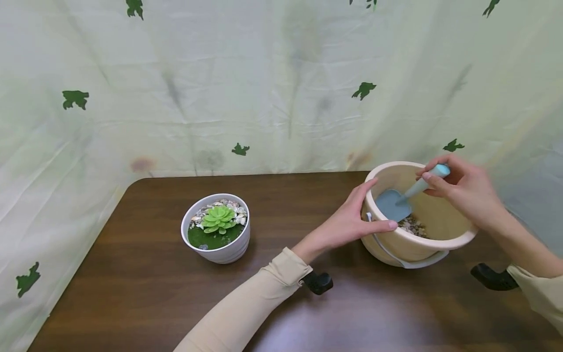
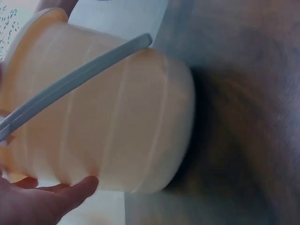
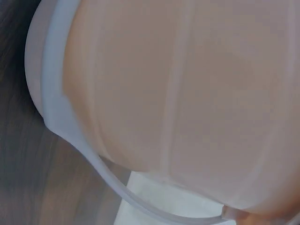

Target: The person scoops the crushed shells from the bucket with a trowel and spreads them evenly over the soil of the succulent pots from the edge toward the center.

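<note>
A cream plastic bucket [image 1: 382, 247] with a grey carrying handle [image 1: 422, 264] stands at the right of the table. My left hand [image 1: 340, 222] grips its left side near the rim, thumb and fingers spread around the wall. Between the fingertips of my right hand [image 1: 468, 188] is the upper handle of a small blue hand shovel [image 1: 394, 208]. The shovel's blade tilts down inside the bucket, just above or touching some small pebbles [image 1: 413, 226] at the bottom. In the left wrist view, the left fingers [image 2: 79, 190] touch the bucket's ribbed outer wall. Only the bucket's side [image 3: 211, 93] fills the right wrist view.
A white pot [image 1: 228, 254] with a green succulent [image 1: 219, 219], pale stones and green moss stands left of centre on the dark wooden table [image 1: 145, 274]. Behind the table hangs a pale curtain [image 1: 264, 98] with green leaf shapes.
</note>
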A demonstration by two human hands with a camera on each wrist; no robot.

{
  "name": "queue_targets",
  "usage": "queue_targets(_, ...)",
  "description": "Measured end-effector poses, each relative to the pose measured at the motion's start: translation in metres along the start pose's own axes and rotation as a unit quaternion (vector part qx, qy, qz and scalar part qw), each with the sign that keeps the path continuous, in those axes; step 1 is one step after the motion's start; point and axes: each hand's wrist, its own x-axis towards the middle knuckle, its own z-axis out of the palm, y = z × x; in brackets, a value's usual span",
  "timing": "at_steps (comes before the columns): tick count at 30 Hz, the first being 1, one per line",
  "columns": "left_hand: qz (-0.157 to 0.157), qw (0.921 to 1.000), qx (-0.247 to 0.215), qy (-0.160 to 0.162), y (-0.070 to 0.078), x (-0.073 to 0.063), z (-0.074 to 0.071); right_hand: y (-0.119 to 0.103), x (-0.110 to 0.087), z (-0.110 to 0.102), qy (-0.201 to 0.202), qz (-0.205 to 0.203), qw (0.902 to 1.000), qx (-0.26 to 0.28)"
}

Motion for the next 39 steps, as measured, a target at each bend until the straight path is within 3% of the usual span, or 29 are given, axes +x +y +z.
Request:
queue_targets(4,-0.003,0.9996,-0.025,0.011,-0.001,-0.001,0.002,-0.002,0.003,0.002,-0.041,0.020,0.9988,0.017)
queue_targets(13,0.003,0.9999,0.011,-0.001,0.000,0.000,-0.002,-0.001,0.010,0.001,-0.138,0.073,0.9841,0.084)
queue_targets(19,0.006,0.9998,0.017,0.003,0.002,0.001,-0.002,0.001,0.010,-0.001,-0.150,0.067,0.9812,0.101)
queue_targets(27,0.008,0.9996,0.024,0.015,0.001,0.000,-0.001,0.004,0.011,-0.002,-0.197,0.056,0.9715,0.120)
queue_targets(39,0.003,0.9999,-0.002,0.015,0.001,0.001,0.000,0.005,0.003,-0.013,-0.173,0.067,0.9712,0.150)
